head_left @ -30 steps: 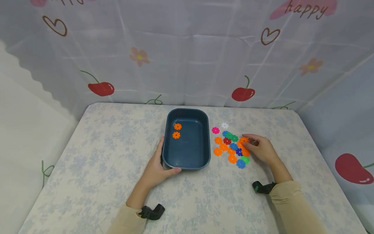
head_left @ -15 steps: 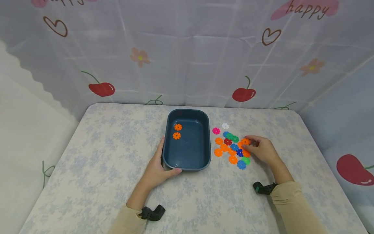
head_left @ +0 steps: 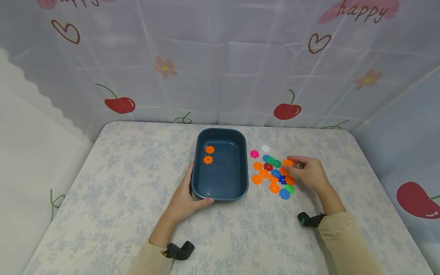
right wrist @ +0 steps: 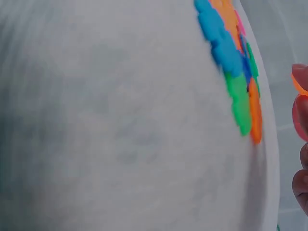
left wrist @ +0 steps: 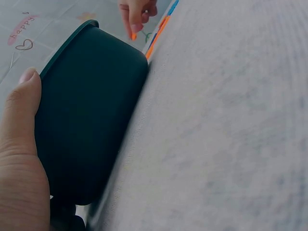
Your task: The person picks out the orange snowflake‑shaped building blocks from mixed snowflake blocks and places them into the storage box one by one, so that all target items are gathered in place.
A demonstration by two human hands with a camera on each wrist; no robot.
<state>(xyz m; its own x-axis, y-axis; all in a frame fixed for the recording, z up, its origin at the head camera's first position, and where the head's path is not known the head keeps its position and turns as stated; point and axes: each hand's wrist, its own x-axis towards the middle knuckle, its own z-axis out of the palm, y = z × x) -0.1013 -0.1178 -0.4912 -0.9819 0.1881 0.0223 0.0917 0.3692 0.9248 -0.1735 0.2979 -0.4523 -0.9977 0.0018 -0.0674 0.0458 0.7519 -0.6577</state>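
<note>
A dark blue rectangular plastic basin (head_left: pixel 225 179) sits mid-table, with two orange notched plastic discs (head_left: pixel 207 160) lying inside toward its left wall. My left hand (head_left: pixel 182 202) grips its near left corner, the thumb along the near side and the fingers along the left wall. Between thumb and fingertips my right hand (head_left: pixel 309 172) pinches another orange notched disc (head_left: pixel 288 162). It is held just above the right part of a loose heap of discs; in the right wrist view a gap shows between the hand and the heaped discs (right wrist: pixel 238 101).
The heap holds several orange discs (head_left: pixel 274 188) plus blue, green and dark red ones, partly overlapping. A pink disc (head_left: pixel 254 154) and a white disc (head_left: pixel 265 148) lie apart at its back. A patterned cloth covers the table (head_left: pixel 113 183); a printed curtain (head_left: pixel 220 76) hangs behind it.
My right hand has risen slightly from the heap with an orange disc between its fingers. My left hand and the basin stay put.
</note>
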